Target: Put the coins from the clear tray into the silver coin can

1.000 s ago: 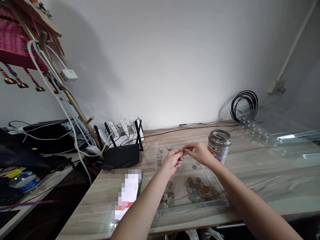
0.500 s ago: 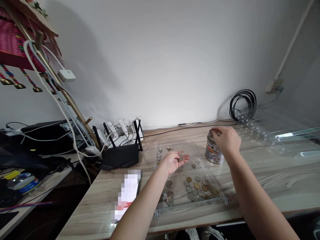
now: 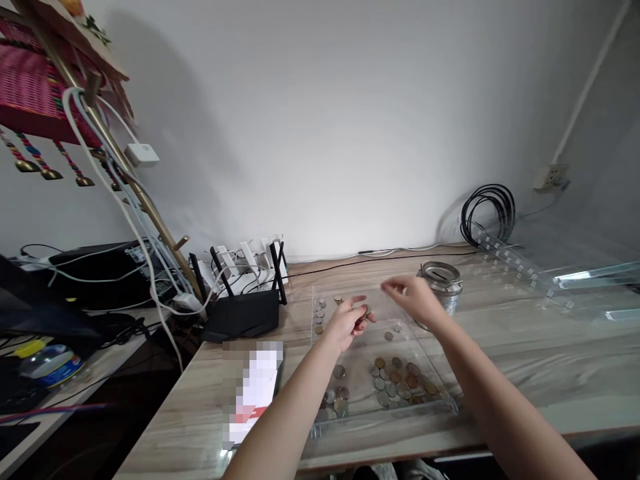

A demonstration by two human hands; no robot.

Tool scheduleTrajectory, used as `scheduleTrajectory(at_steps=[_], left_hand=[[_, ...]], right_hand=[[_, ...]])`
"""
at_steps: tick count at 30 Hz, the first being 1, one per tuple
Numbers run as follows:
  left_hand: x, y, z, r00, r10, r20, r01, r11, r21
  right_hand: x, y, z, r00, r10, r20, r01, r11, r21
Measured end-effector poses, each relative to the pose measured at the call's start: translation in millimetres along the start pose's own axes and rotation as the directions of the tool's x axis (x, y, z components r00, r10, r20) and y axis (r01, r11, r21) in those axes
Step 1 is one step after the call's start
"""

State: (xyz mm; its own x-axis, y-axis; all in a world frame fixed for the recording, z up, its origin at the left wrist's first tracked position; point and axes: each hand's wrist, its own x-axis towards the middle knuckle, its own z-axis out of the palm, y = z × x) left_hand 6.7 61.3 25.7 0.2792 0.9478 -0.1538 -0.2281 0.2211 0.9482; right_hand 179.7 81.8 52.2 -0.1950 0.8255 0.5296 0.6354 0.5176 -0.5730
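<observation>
My left hand (image 3: 351, 322) is over the clear plastic tray (image 3: 360, 353), its fingers curled round a coin (image 3: 368, 310) at the fingertips. To its right, my right hand (image 3: 411, 299) is in the air with thumb and fingers pinched together; anything between them is too small to make out. Just behind that hand stands a round tin (image 3: 441, 275) with a slot in its lid, partly hidden by the hand and forearm. Silver and brass-coloured coins (image 3: 395, 378) lie grouped in the tray's near right part, more (image 3: 340, 393) near left, and a few at the far left.
A phone (image 3: 255, 393) lies left of the tray. Behind it stand a black router (image 3: 243, 313) and white devices with cables. A coiled black cable (image 3: 487, 213) leans on the wall, beside clear plastic panels (image 3: 595, 273) at right.
My right hand has left the tin's lid and moved left toward my left hand, uncovering the lid slot. My left hand has turned slightly, with a coin now showing at its fingertips.
</observation>
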Motion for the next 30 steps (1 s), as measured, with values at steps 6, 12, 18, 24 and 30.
scheduleTrajectory(at_steps=[6, 12, 18, 24, 30], left_hand=[[-1, -1, 2.7, 0.998, 0.060, -0.019, -0.060, 0.998, 0.007], [1, -2, 1.4, 0.999, -0.033, -0.029, 0.030, 0.992, -0.119], [4, -3, -3.2, 0.993, -0.068, -0.092, 0.063, 0.996, -0.060], [2, -3, -2.8, 0.999, 0.019, -0.035, -0.019, 1.000, -0.019], [0, -1, -1.3, 1.000, 0.009, -0.028, -0.007, 0.999, 0.049]], right_hand=[[-4, -14, 38, 0.944, -0.031, 0.329, -0.078, 0.946, 0.314], [-1, -1, -11, 0.934, 0.043, -0.355, -0.094, 0.987, -0.129], [0, 41, -63, 0.833, 0.204, -0.515, -0.419, 0.840, -0.344], [0, 55, -64, 0.864, 0.258, -0.433, -0.430, 0.826, -0.366], [1, 15, -30, 0.916, 0.034, -0.401, -0.123, 0.973, -0.197]])
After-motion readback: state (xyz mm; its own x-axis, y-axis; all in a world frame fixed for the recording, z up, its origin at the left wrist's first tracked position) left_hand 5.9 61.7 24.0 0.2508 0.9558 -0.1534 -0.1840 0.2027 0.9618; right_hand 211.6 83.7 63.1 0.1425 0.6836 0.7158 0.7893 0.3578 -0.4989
